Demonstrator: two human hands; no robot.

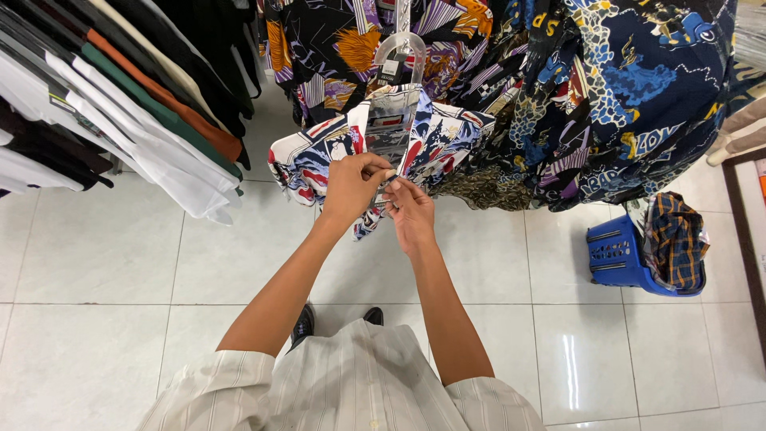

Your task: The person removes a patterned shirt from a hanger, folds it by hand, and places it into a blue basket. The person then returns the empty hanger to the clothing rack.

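Note:
A patterned shirt point(447, 136) in white, red, navy and black hangs on a clear plastic hanger point(400, 49) in front of me. My left hand point(353, 185) pinches the shirt's front edge near the placket. My right hand point(412, 211) meets it from the right, fingertips closed on the same front edge of the fabric. Both hands touch each other at the fingertips, just below the collar area.
Dark printed shirts point(622, 88) hang behind and to the right. A rack of plain white, green, orange and black garments point(136, 112) fills the left. A blue basket point(626, 259) with a plaid cloth point(677, 239) stands on the white tiled floor point(104, 263) at right.

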